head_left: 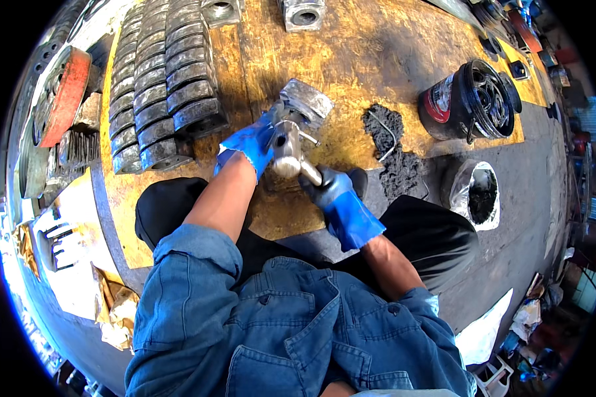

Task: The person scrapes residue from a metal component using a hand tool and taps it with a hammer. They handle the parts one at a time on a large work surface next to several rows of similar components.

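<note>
My right hand (336, 198), in a blue glove with a dark palm, is wrapped round the short metal handle of what looks like a hammer (287, 164). Its shiny rounded head lies in front of my left glove. My left hand (250, 142), also gloved in blue, is closed at the near end of a grey metal block (309, 100). The hammer head partly hides those fingers, so what they grip cannot be made out. A thin metal pin (309, 139) sticks out beside the head, near the block.
Rows of dark ribbed metal blocks (155, 79) stand at left, near a red-rimmed wheel (66, 99). Another holed block (304, 14) lies at the far side. On the right are a black bucket (437, 106), dark grit with a bent wire (384, 135), and a white-lined container (460, 188).
</note>
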Demonstrator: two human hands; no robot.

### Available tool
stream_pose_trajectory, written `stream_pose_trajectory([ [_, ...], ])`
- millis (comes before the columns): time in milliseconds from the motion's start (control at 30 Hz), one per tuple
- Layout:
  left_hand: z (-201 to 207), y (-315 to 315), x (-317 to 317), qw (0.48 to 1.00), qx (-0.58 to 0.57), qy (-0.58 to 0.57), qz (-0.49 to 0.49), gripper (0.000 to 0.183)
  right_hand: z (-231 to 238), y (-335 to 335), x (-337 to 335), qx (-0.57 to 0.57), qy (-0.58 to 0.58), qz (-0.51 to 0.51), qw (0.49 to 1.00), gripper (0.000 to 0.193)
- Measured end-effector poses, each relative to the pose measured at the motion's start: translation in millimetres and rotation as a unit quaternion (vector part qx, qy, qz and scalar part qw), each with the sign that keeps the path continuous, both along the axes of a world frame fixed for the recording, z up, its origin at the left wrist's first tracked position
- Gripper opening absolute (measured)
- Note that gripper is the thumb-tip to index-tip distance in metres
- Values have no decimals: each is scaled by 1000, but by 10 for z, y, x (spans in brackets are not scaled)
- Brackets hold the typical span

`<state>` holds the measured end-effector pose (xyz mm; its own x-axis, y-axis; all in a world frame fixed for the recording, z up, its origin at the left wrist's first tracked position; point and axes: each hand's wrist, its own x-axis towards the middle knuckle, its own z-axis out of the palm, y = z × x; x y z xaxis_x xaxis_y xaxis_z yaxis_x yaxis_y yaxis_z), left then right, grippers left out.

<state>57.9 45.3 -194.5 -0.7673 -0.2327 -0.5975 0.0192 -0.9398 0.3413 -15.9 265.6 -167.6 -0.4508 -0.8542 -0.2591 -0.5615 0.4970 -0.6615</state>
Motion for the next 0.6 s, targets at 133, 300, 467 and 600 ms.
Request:
stream_pose_trajectory([
  [133, 32, -46, -38, 991, -91, -95, 33, 51, -313, -57, -56, 47, -64, -15, 997, 32],
  [300, -373, -163, -80, 995, -78, -55, 18, 51, -236, -75, -108, 58, -24, -23, 998, 34],
  [467, -90, -40, 55, 992, -94, -79, 16, 52, 3, -55, -28, -10, -7, 28, 1000, 32],
  [600, -389, -149, -124, 984, -142, -103, 3, 52, -280, -13, -166, 66, -141, -45, 987, 34],
])
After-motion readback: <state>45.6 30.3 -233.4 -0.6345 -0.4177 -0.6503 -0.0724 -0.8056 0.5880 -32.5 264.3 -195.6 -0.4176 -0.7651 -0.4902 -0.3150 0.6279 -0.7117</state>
